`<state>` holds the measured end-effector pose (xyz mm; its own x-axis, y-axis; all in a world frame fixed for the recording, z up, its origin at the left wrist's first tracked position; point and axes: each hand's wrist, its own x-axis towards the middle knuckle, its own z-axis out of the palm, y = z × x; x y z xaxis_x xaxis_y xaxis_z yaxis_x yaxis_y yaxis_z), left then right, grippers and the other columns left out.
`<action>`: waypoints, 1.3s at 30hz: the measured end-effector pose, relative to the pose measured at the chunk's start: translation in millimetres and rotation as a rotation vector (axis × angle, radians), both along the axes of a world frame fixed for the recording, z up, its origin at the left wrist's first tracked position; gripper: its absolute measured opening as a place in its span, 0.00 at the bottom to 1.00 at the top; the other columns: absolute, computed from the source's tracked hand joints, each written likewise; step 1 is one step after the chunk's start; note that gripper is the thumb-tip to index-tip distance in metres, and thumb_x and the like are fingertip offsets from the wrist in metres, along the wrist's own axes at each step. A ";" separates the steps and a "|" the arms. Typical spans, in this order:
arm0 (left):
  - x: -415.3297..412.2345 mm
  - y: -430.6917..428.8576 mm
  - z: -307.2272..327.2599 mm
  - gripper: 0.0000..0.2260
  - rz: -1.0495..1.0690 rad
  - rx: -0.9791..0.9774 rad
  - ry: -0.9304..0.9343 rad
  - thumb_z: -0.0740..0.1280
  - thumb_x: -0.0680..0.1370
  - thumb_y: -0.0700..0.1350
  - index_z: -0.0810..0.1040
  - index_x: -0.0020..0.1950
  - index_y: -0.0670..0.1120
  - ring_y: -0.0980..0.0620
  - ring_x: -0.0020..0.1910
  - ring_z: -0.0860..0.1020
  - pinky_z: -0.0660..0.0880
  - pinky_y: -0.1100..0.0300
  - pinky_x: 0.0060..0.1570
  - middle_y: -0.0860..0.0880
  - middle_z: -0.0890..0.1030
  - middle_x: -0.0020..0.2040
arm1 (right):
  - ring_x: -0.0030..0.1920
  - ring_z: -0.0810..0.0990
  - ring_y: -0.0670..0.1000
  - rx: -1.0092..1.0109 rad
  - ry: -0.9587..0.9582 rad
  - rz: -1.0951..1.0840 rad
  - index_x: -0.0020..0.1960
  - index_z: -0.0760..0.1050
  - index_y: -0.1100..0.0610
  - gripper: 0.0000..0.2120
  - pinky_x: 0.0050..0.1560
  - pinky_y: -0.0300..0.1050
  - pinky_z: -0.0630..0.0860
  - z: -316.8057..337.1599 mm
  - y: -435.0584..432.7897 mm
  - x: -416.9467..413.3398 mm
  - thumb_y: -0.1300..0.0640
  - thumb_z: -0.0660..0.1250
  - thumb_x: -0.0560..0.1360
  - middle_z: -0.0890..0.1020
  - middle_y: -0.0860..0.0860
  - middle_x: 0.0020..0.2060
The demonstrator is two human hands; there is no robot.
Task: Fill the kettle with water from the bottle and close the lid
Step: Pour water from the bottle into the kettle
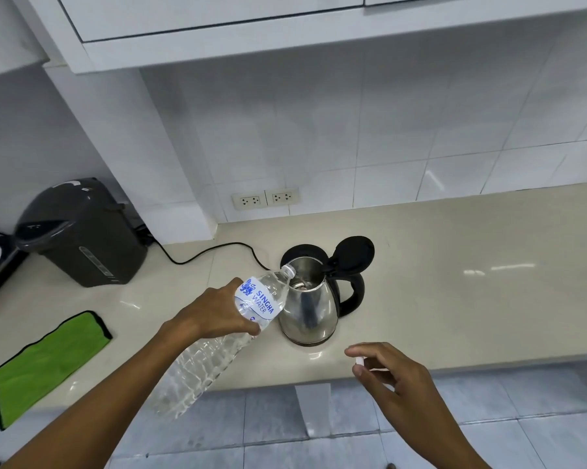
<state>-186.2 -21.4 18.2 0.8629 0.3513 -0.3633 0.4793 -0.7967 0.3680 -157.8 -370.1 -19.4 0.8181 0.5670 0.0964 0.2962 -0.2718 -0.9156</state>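
Note:
A steel kettle (pixel 308 313) with a black handle stands on the beige counter (pixel 454 292). Its black lid (pixel 354 253) is flipped up and open. My left hand (pixel 214 311) grips a clear plastic water bottle (pixel 224 336) with a blue and white label. The bottle is tilted, its open neck resting at the kettle's rim, pointing into the opening. My right hand (pixel 391 377) hovers at the counter's front edge, right of the kettle, pinching a small white bottle cap (pixel 360 361) between thumb and fingers.
A dark grey hot-water dispenser (pixel 82 231) stands at the back left, its black cord (pixel 210 252) trailing toward the kettle. A green cloth (pixel 45 360) lies at the front left. Two wall sockets (pixel 266 198) sit behind. White cabinets (pixel 217 25) hang overhead.

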 end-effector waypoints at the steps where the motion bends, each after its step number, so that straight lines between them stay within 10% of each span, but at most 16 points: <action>1: -0.2 0.1 0.0 0.31 0.001 0.001 0.001 0.78 0.59 0.65 0.71 0.57 0.59 0.56 0.41 0.82 0.75 0.59 0.36 0.57 0.85 0.45 | 0.52 0.83 0.48 -0.002 -0.001 0.000 0.57 0.82 0.43 0.12 0.52 0.29 0.77 0.7 0.1 0.1 0.59 0.71 0.80 0.83 0.41 0.52; 39: -6.0 -20.0 2.8 0.31 -0.008 0.019 0.016 0.79 0.60 0.64 0.72 0.57 0.57 0.55 0.42 0.82 0.76 0.58 0.37 0.55 0.85 0.46 | 0.55 0.83 0.47 0.039 -0.044 -0.017 0.57 0.81 0.39 0.09 0.52 0.31 0.79 5.5 -15.0 8.2 0.49 0.68 0.78 0.84 0.41 0.55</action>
